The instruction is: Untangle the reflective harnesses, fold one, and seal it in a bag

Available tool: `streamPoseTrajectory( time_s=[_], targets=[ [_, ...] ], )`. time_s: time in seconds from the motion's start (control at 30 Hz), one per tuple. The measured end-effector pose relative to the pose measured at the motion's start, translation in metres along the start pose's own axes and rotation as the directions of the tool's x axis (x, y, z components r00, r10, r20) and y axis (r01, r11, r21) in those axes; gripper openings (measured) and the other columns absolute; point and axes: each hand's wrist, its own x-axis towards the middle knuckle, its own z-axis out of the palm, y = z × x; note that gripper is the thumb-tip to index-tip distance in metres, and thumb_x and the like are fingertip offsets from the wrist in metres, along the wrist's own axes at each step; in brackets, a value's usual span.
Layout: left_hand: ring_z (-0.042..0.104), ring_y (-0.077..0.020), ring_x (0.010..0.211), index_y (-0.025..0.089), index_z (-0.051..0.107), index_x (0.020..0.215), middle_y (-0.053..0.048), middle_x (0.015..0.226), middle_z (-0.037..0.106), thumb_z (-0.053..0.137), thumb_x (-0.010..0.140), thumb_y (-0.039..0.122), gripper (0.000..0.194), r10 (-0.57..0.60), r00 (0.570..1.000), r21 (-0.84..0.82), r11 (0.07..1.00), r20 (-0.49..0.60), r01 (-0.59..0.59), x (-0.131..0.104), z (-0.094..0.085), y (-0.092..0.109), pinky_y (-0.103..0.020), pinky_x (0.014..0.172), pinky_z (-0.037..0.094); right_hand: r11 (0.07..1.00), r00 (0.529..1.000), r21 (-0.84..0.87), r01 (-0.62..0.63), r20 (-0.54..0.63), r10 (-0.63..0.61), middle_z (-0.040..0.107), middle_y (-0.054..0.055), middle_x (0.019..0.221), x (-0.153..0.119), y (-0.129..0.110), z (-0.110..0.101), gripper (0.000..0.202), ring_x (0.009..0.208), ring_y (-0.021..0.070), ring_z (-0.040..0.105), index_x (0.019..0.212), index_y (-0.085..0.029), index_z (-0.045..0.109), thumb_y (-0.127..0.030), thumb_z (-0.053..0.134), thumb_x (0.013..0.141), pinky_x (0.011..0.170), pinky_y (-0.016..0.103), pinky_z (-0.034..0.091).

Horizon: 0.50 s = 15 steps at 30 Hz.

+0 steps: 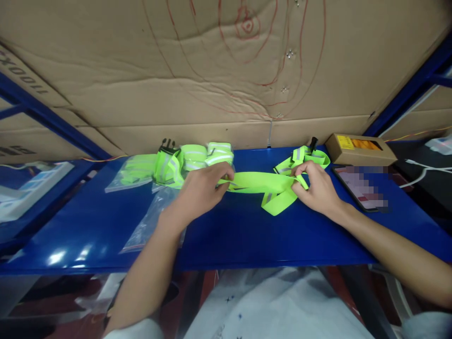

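A fluorescent yellow-green reflective strap (259, 181) stretches between my two hands above the blue table. My left hand (205, 190) pinches one part of it, thumb against fingers. On the other side my right hand (314, 186) grips the strap too, and a loop with a grey stripe hangs below. Just behind my right hand, more of the same kind of strap lies bunched up with a black buckle (313, 143). Beyond my left hand sit folded reflective straps (219, 153) and a strap bundle (168, 165) with a black buckle.
A clear plastic bag (151, 225) lies flat on the blue table (247, 245), left of centre. Another bag with green straps (136, 170) is at the back left. To the right are a small cardboard box (360, 149) and a phone (362, 187). A cardboard wall (197, 103) closes off the back.
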Motion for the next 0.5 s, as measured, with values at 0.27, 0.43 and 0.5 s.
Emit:
streamPoseTrajectory(
  time_s=[0.27, 0.43, 0.5],
  targets=[
    [0.069, -0.0235, 0.072, 0.024, 0.058, 0.119, -0.001, 0.083, 0.072, 0.055, 0.072, 0.009, 0.049, -0.194, 0.954, 0.274, 0.928, -0.227, 0.254, 0.001, 0.010, -0.004, -0.029, 0.063, 0.039, 0.898, 0.898, 0.425, -0.113, 0.430, -0.091, 0.074, 0.005, 0.102, 0.005, -0.006, -0.016, 0.026, 0.087, 0.0212, 0.069, 0.111, -0.023, 0.064, -0.045, 0.067, 0.097, 0.074, 0.031, 0.054],
    [0.072, -0.0287, 0.108, 0.026, 0.048, 0.143, -0.007, 0.126, 0.071, 0.047, 0.075, 0.004, 0.071, -0.217, 0.956, 0.224, 0.939, -0.198, 0.260, 0.003, 0.008, 0.000, -0.032, 0.076, 0.051, 0.848, 0.861, 0.492, -0.199, 0.501, -0.089, 0.078, 0.005, 0.106, 0.010, 0.000, -0.030, 0.038, 0.094, 0.0231, 0.073, 0.115, -0.023, 0.075, -0.054, 0.070, 0.094, 0.082, 0.032, 0.058],
    [0.066, -0.0299, 0.121, 0.025, 0.050, 0.141, -0.009, 0.131, 0.067, 0.044, 0.078, 0.003, 0.067, -0.178, 0.973, 0.199, 0.958, -0.146, 0.206, 0.005, 0.008, 0.000, -0.035, 0.085, 0.054, 0.854, 0.877, 0.474, -0.214, 0.479, -0.047, 0.078, 0.004, 0.104, 0.011, 0.004, -0.032, 0.038, 0.091, 0.0223, 0.073, 0.113, -0.024, 0.076, -0.055, 0.070, 0.094, 0.079, 0.031, 0.058]
  ],
)
